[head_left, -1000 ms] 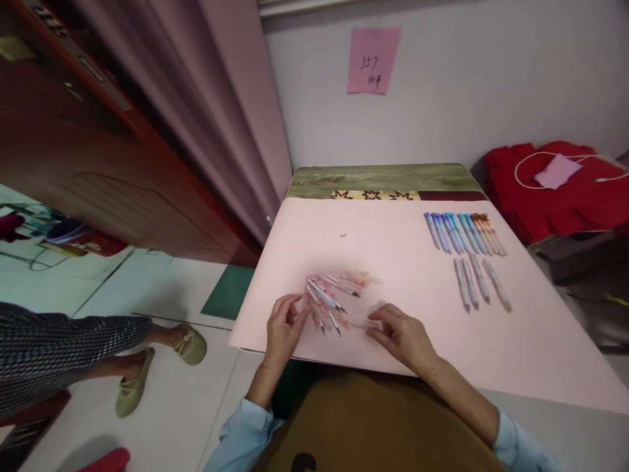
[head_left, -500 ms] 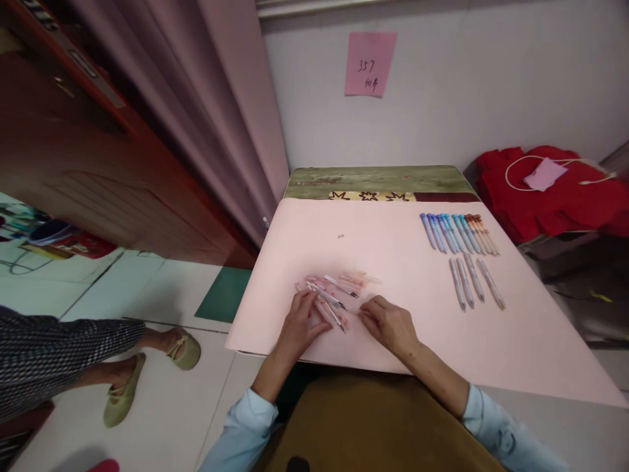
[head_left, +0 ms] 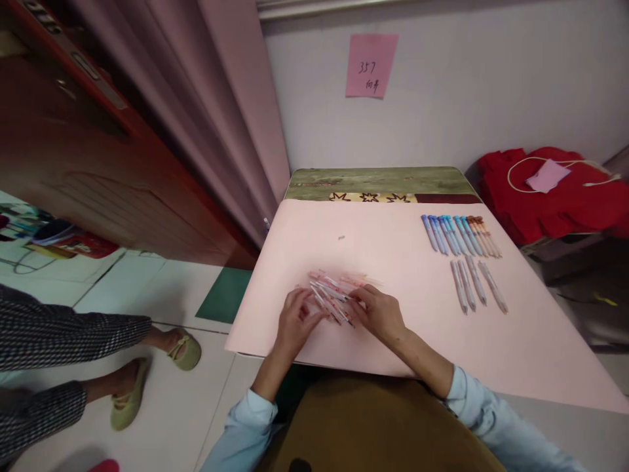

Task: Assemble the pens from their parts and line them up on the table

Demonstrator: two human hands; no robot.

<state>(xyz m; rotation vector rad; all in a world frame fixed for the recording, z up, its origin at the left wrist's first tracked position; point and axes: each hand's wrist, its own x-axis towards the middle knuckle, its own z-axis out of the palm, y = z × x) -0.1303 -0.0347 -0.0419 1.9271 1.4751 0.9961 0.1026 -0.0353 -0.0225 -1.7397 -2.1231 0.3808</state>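
A loose heap of pink and clear pens [head_left: 332, 286] lies near the front of a pale pink sheet [head_left: 393, 262] that covers the table. My left hand [head_left: 295, 323] has its fingers curled round the heap's left end. From the right, my right hand [head_left: 378, 313] closes its fingers on the same heap. Both hands touch the pens and press them together. Which pens each hand grips is hidden by the fingers.
A neat row of blue and orange pens [head_left: 459, 233] lies at the back right, with several grey pens [head_left: 474, 283] below it. Red cloth [head_left: 550, 190] is piled right of the table. Another person's legs and green shoes [head_left: 147, 367] stand at left.
Both hands have moved inward onto the heap of pens, the right one sliding left and forward, and the pens are now bunched closer between them.
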